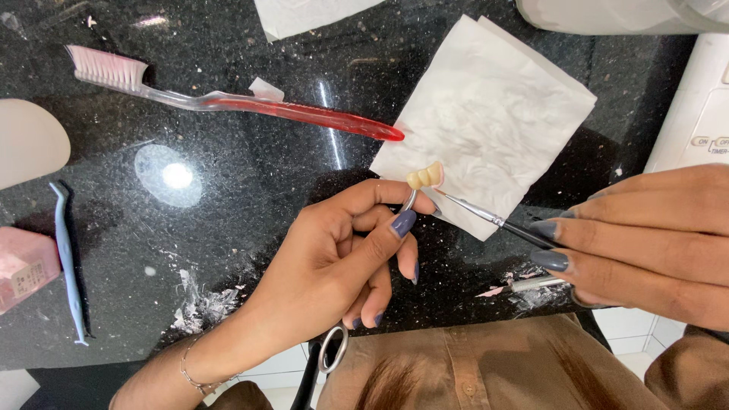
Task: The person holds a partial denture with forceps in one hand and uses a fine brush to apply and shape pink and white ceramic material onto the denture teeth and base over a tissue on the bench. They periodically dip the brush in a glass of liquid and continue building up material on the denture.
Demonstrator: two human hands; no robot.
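Your left hand [334,258] is closed around a scissor-handled metal clamp [332,348], whose tip holds a small row of cream-coloured teeth [424,176] with a pink edge, raised just above the near left corner of the white paper sheet [493,114]; your right hand [645,243] pinches a fine paintbrush [486,216] between the fingertips, its point touching the right side of the teeth; beneath both lies the black speckled countertop [250,228], dusted with white scraps near its front edge; on the far left a red and clear toothbrush [228,100] lies across the counter, well apart from your hands; at the left edge lie a pale blue plastic tool [67,258], a pink block [23,266] beside it, and a white rounded object [26,140] above; a white appliance [699,114] stands at the far right.
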